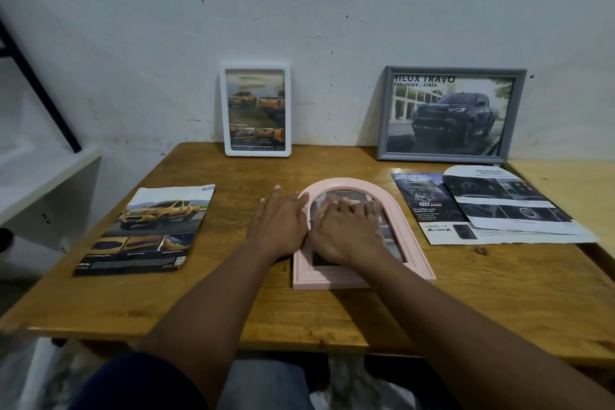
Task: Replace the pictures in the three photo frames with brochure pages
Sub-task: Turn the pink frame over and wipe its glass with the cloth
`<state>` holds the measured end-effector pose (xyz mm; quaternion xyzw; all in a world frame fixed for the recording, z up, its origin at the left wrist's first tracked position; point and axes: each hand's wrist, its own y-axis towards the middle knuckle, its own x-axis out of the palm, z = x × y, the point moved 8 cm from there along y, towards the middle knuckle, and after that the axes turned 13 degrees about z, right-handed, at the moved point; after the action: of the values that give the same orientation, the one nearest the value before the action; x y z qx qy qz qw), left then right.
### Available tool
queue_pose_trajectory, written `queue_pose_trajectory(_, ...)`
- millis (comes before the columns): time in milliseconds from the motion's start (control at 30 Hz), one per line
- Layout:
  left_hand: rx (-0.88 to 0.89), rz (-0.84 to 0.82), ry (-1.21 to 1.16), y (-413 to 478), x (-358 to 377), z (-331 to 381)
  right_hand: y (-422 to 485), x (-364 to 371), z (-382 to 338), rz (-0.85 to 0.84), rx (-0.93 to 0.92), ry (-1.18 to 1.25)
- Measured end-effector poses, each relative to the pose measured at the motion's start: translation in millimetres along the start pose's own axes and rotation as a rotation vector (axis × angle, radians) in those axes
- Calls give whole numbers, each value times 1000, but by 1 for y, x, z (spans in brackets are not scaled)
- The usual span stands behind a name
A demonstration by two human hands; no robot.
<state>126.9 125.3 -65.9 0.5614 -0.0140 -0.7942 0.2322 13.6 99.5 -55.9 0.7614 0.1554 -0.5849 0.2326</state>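
My left hand (278, 226) and right hand (346, 230) pressed flat, gripping nothing, on the last, pink arched frame (332, 280); standing it seemed next.

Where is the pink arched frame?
The pink arched frame lies flat mid-table under the left hand and right hand, between the yellow-truck brochure and loose pages.

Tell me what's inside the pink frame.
In the pink frame, a glossy greyish sheet shows through the arched opening. The right hand covers its middle, the left hand rests at the frame's left edge; the picture cannot be made out.
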Motion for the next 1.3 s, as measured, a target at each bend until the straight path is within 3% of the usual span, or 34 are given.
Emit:
queue_pose_trajectory(100, 5, -15, -5, 3, 1, 0, 0, 5, -15, -34, -152, 223)
queue_pose_trajectory(200, -11, -15, -14, 3, 2, -3, -6, 0, 7, -139, -158, 354)
queue_pose_trajectory(333, -18, -8, -32, 2, 3, -3, -19, -10, 44, -297, -230, 307)
queue_pose_trajectory(433, -24, 10, -28, 1, 2, -3, -25, -18, 56, -261, -255, 161)
queue_pose_trajectory(533, -31, 4, -34, -1, 0, -2, -29, -13, 46, -141, -163, 47)
queue_pose_trajectory(633, -41, -24, -43, 4, 0, -7, -30, -2, 27, -110, 87, 150)
queue_pose_trajectory(700, -48, -73, -41, 10, 3, -12, -30, 3, 10, -122, 113, 181)
queue_pose_trajectory(833, -58, -155, -49, 18, 3, -13, -35, -4, -18, -128, -38, 285)
queue_pose_trajectory(1067, -41, -97, 61, 9, -7, -3, -53, -21, 27, -302, -222, 411)
queue_pose_trajectory(1300, -52, -82, 103, 3, -8, -2, -51, -46, 64, -98, -398, 238)
